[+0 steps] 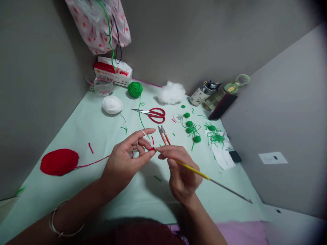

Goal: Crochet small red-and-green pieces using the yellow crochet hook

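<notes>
A small red crochet piece (pixel 152 149) is pinched between the thumb and fingers of my left hand (pixel 130 153), and white yarn loops round its raised index finger. My right hand (pixel 181 170) grips a yellow-handled crochet hook (pixel 192 169); one tip meets the red piece, while the other metal end points down to the right. Red yarn runs from my left hand to a red yarn ball (pixel 60 162) at the left. White yarn trails toward a white yarn ball (pixel 112 104). Just beyond my fingertips lie thread snips (pixel 164 135) and red-handled scissors (pixel 153 114).
At the back stand a tissue box (pixel 113 73), a plastic tub (pixel 102 86), a green yarn ball (pixel 135 89), white stuffing (pixel 171 92), a pen holder (pixel 200 95) and a bottle (pixel 213 98). Small green crocheted balls (pixel 189 130) and yarn scraps (pixel 217 139) lie right. Walls enclose the table.
</notes>
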The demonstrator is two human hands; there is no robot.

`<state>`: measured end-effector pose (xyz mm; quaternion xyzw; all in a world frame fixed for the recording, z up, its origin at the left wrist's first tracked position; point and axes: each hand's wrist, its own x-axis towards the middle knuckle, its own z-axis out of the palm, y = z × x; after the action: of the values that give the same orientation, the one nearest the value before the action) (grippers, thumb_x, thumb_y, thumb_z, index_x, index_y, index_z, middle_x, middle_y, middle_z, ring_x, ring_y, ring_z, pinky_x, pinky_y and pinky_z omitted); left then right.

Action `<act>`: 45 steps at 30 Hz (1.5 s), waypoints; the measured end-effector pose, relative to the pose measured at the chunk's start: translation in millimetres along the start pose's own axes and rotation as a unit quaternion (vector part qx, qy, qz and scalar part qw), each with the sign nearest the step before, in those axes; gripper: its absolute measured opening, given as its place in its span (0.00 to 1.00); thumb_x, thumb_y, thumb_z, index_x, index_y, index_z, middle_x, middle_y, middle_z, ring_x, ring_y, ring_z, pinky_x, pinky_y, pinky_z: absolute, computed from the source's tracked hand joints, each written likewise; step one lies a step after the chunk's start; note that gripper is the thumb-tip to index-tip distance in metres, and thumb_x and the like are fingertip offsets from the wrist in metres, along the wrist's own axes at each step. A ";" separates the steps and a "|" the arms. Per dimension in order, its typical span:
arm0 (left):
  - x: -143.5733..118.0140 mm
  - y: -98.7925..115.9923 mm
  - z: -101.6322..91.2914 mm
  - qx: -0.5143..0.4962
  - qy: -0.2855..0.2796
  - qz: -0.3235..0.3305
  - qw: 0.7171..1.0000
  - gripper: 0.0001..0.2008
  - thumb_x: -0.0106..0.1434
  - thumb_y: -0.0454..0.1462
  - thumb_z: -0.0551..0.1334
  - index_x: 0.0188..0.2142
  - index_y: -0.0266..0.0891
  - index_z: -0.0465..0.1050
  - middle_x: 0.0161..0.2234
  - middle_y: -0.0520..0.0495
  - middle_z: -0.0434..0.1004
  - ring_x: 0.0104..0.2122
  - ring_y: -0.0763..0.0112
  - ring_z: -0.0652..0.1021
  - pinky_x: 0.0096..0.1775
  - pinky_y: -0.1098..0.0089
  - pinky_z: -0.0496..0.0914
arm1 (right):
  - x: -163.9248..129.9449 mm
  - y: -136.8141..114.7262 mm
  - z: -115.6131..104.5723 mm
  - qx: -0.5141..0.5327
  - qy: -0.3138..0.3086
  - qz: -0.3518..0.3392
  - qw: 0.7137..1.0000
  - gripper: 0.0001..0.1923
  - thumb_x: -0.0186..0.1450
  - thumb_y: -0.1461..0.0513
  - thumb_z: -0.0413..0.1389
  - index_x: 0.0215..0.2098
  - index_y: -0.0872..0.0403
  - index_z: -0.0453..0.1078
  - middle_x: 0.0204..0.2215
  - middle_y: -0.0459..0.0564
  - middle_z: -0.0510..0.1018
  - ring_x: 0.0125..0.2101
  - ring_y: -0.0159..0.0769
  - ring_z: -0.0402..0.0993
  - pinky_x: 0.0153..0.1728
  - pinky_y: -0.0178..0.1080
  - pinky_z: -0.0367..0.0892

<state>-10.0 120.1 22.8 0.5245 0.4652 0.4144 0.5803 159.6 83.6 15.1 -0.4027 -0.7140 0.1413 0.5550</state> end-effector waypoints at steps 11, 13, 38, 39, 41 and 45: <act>-2.3 0.4 3.1 -0.190 -0.062 -0.082 0.976 0.28 0.59 0.39 0.74 0.59 0.45 0.76 0.29 0.55 0.73 0.23 0.79 0.65 0.27 0.75 0.63 | -14.5 -1.6 6.7 -0.210 -0.007 -0.046 0.977 0.24 0.68 0.73 0.57 0.56 0.44 0.76 0.45 0.51 0.81 0.44 0.38 0.81 0.42 0.42 0.79; -0.6 0.1 2.3 -0.288 -0.117 -0.150 0.939 0.27 0.60 0.41 0.73 0.59 0.41 0.76 0.22 0.60 0.65 0.19 0.81 0.57 0.27 0.76 0.63 | -14.0 -0.2 5.8 -0.155 -0.002 -0.036 0.987 0.22 0.70 0.71 0.57 0.55 0.43 0.77 0.45 0.51 0.81 0.44 0.40 0.80 0.42 0.44 0.79; 4.0 -5.5 4.5 -0.256 -0.029 -0.112 0.960 0.20 0.59 0.38 0.75 0.52 0.46 0.82 0.30 0.55 0.72 0.25 0.78 0.64 0.30 0.73 0.62 | 6.2 7.2 6.1 0.186 0.076 0.178 0.963 0.09 0.72 0.62 0.58 0.42 0.47 0.81 0.37 0.49 0.83 0.33 0.34 0.76 0.33 0.40 0.74; 3.6 -6.5 4.4 -0.242 -0.029 -0.108 0.964 0.20 0.59 0.39 0.75 0.52 0.47 0.82 0.31 0.54 0.72 0.26 0.77 0.64 0.28 0.73 0.60 | 5.4 7.8 6.3 0.187 0.074 0.189 0.961 0.08 0.72 0.62 0.58 0.42 0.47 0.81 0.38 0.49 0.84 0.33 0.35 0.77 0.33 0.40 0.74; 2.6 -7.7 3.9 -0.235 -0.037 -0.108 0.965 0.21 0.60 0.39 0.74 0.53 0.47 0.81 0.32 0.54 0.73 0.27 0.76 0.63 0.29 0.72 0.59 | 3.4 9.0 5.5 0.195 0.072 0.208 0.956 0.08 0.72 0.61 0.58 0.43 0.47 0.81 0.38 0.48 0.84 0.32 0.34 0.76 0.34 0.41 0.74; 0.9 -7.2 2.3 -0.230 -0.047 -0.114 0.965 0.19 0.62 0.39 0.73 0.53 0.48 0.81 0.32 0.54 0.73 0.27 0.76 0.63 0.31 0.71 0.59 | 1.8 10.9 2.7 0.210 0.077 0.226 0.948 0.08 0.73 0.60 0.57 0.41 0.48 0.81 0.35 0.48 0.82 0.31 0.33 0.75 0.35 0.40 0.73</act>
<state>-7.5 119.7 15.5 0.3394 0.3862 0.4166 0.7497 161.6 92.5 8.3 -0.4373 -0.5135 0.3782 0.6341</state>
